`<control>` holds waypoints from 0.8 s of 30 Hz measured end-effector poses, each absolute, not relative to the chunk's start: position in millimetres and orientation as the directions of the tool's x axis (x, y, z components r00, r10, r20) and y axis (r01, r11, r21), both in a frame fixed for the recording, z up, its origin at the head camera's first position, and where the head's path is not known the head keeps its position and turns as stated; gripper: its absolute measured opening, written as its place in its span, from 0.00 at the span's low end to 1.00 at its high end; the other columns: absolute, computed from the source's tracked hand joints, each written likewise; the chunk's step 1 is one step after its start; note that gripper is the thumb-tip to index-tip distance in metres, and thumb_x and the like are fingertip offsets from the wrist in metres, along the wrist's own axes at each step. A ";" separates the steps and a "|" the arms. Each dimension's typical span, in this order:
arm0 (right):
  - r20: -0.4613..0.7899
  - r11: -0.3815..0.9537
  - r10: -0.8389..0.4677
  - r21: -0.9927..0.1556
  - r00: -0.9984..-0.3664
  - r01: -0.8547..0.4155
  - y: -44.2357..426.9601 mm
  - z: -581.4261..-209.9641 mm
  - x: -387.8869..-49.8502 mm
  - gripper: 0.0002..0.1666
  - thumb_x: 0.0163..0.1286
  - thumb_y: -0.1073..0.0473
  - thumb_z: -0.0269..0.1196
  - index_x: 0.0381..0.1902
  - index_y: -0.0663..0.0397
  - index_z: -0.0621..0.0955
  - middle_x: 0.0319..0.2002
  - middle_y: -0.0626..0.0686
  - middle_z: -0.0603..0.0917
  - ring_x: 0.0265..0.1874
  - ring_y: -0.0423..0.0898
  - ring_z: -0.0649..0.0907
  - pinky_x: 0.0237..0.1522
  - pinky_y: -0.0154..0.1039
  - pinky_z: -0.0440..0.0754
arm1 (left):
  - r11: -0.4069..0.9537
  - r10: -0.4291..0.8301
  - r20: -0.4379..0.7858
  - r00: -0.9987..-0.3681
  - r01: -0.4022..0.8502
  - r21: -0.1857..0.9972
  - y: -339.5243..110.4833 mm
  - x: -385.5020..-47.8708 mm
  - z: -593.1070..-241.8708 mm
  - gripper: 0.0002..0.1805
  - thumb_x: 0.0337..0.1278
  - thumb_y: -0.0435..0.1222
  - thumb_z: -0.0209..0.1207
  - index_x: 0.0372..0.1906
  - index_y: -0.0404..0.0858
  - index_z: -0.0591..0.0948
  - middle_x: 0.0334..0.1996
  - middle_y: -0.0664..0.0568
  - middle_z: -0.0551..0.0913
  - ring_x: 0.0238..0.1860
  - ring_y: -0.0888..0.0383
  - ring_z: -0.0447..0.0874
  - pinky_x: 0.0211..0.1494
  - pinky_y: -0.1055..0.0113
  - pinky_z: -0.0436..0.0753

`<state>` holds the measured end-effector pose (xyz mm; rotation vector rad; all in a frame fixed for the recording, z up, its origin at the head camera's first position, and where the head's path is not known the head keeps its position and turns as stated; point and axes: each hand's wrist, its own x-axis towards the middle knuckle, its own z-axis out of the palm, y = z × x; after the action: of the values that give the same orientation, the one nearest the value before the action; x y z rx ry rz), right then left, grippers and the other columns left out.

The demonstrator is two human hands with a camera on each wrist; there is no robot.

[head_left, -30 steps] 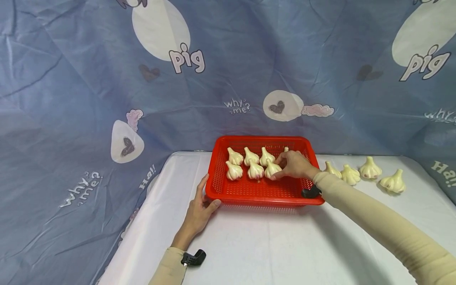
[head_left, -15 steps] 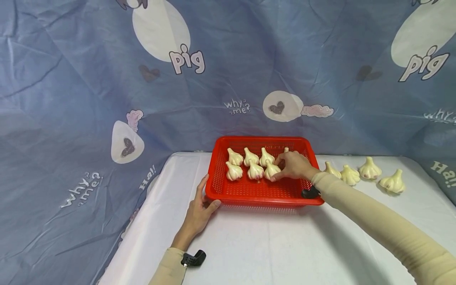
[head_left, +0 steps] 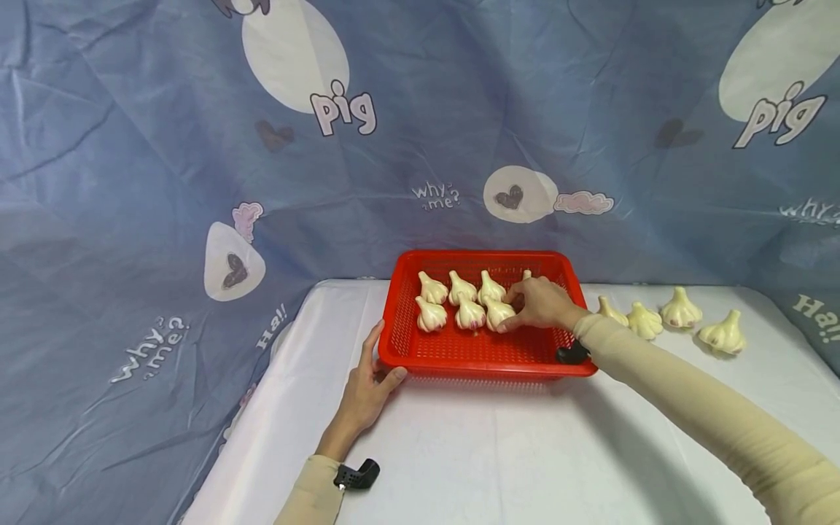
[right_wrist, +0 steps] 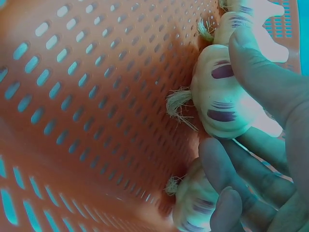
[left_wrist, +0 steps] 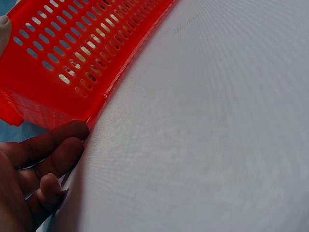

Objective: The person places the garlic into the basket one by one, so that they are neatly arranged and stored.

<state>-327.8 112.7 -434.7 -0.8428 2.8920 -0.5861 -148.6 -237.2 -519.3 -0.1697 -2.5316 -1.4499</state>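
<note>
A red perforated plastic basket (head_left: 485, 359) stands on the white table with several pale garlic bulbs in two rows inside. My left hand (head_left: 363, 394) holds its near left corner, thumb at the front rim and index finger along the left side. Inside the basket, my right hand (head_left: 543, 302) grips the rightmost garlic bulb (head_left: 496, 317) of the near row. In the right wrist view, the thumb lies over this purple-streaked garlic bulb (right_wrist: 217, 96) and fingers are beneath it. Another garlic bulb (right_wrist: 193, 203) sits beside those fingers; in the head view the hand mostly hides it.
To the right of the basket, several more garlic bulbs (head_left: 681, 309) lie on the white tablecloth (head_left: 499, 452). A blue printed cloth (head_left: 407, 146) hangs behind and to the sides of the table.
The garlic bulb in my right hand has shifted slightly left, closer to its neighbour in the near row. My left hand and the basket stay where they were.
</note>
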 end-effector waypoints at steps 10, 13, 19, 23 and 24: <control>0.024 0.759 -0.535 -0.424 -0.844 -0.494 116.1 -424.6 -326.6 0.34 0.49 0.35 0.84 0.48 0.50 0.92 0.40 0.49 0.94 0.42 0.47 0.92 0.46 0.50 0.86 | 0.507 -0.010 0.246 -0.969 0.207 0.837 -236.6 -148.6 -519.5 0.51 0.67 0.48 0.68 0.85 0.70 0.50 0.51 0.45 0.93 0.39 0.58 0.85 0.44 0.63 0.77; 0.042 0.730 -0.532 -0.482 -0.846 -0.483 122.5 -416.7 -325.4 0.32 0.52 0.39 0.84 0.48 0.53 0.92 0.42 0.51 0.94 0.44 0.50 0.92 0.47 0.49 0.87 | 0.508 -0.010 0.242 -0.970 0.204 0.837 -235.4 -149.1 -519.7 0.50 0.67 0.48 0.68 0.84 0.71 0.50 0.51 0.45 0.92 0.41 0.58 0.86 0.46 0.62 0.78; 0.091 0.695 -0.497 -0.554 -0.863 -0.459 142.9 -397.6 -319.1 0.26 0.58 0.45 0.82 0.47 0.58 0.92 0.46 0.56 0.93 0.51 0.56 0.89 0.52 0.50 0.83 | 0.501 -0.008 0.235 -0.972 0.199 0.842 -233.6 -150.0 -519.3 0.51 0.67 0.47 0.69 0.84 0.72 0.50 0.49 0.46 0.93 0.41 0.58 0.88 0.46 0.61 0.79; 0.126 0.704 -0.447 -0.561 -0.885 -0.436 161.1 -389.2 -314.4 0.23 0.63 0.44 0.79 0.47 0.53 0.92 0.44 0.53 0.93 0.39 0.51 0.86 0.43 0.44 0.79 | 0.496 -0.020 0.234 -0.972 0.193 0.846 -234.0 -149.3 -519.7 0.51 0.67 0.45 0.69 0.84 0.71 0.51 0.50 0.46 0.93 0.42 0.57 0.87 0.48 0.61 0.79; 0.142 0.703 -0.436 -0.562 -0.889 -0.435 166.4 -387.7 -313.6 0.22 0.64 0.43 0.78 0.47 0.52 0.92 0.43 0.53 0.93 0.36 0.49 0.85 0.40 0.42 0.78 | 0.495 -0.022 0.233 -0.972 0.192 0.847 -234.2 -149.1 -519.9 0.51 0.67 0.45 0.69 0.84 0.71 0.51 0.50 0.47 0.93 0.43 0.57 0.87 0.48 0.60 0.79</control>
<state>-313.6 166.4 -387.7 -0.7413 2.8980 -0.9557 -149.1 -234.2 -519.9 -0.1459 -2.5265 -1.4723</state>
